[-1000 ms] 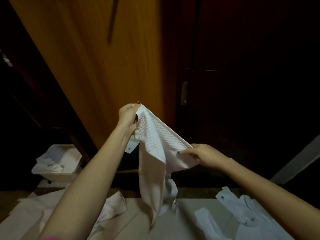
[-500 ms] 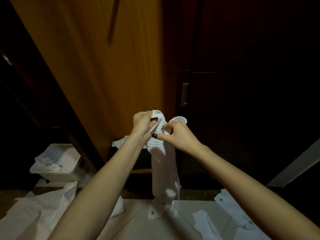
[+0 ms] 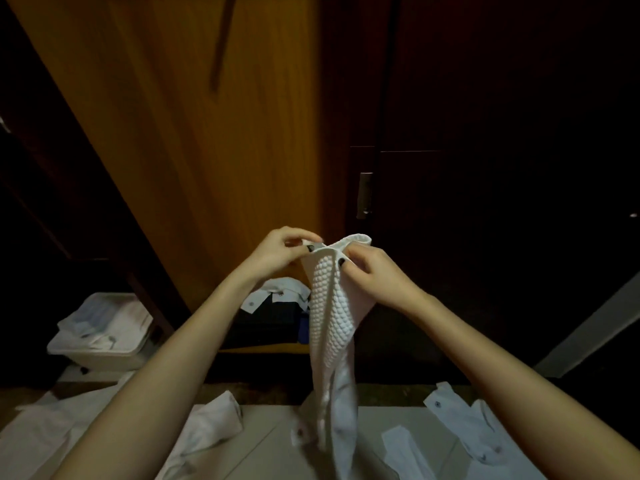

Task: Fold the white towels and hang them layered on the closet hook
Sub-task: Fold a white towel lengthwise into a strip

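White waffle-weave cotton towel (image 3: 330, 317) hangs at frame centre, top hem bunched between both hands, tail trailing to 6 o'clock onto a pale flat surface (image 3: 263, 441). Left hand (image 3: 277, 252): fingers curled, pinching the hem from 10 o'clock. Right hand (image 3: 374, 275): thumb and fingers pinching the hem from 2 o'clock. Judgement: cloth is light, limp and textured enough not to slip. It will sag and twist unless held at matched hem corners. Orange-brown wooden closet door (image 3: 194, 133) at 11 o'clock; hook not visible.

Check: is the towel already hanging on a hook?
No, left hand and right hand pinch the top of the white towel in mid-air.
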Demonstrator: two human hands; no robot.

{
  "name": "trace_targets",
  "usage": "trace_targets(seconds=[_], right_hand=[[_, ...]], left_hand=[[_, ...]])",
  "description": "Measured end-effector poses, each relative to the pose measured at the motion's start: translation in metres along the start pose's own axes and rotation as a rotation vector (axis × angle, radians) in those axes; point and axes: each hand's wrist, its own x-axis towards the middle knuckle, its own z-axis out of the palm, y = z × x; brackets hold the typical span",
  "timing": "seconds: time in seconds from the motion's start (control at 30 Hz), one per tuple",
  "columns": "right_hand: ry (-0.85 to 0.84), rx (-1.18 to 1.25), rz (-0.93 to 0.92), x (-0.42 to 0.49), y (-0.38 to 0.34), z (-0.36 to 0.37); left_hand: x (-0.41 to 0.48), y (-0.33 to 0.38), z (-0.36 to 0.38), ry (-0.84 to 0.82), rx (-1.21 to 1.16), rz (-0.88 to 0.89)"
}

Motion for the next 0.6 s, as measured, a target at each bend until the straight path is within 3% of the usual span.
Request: trace_targets(seconds=[0.07, 0.17, 0.37, 0.6], right_hand=[[-0.086, -0.079, -0.032, 0.001, 0.000, -0.007], [-0.173, -0.157, -0.126, 0.002, -0.005, -0.017], [-0.184, -0.180, -0.115, -0.009, -0.001, -0.039], [-0.176, 0.007, 0.036, -0.036, 0.005, -0.043]], left_hand=[[0.000, 0.002, -0.002, -0.169, 0.107, 0.098], [0.007, 0.007, 0.003, -0.253, 0.281, 0.264], [0.015, 0.031, 0.010, -0.543, 0.292, 0.342], [0.009, 0.039, 0.012, -0.269, 0.169, 0.438]])
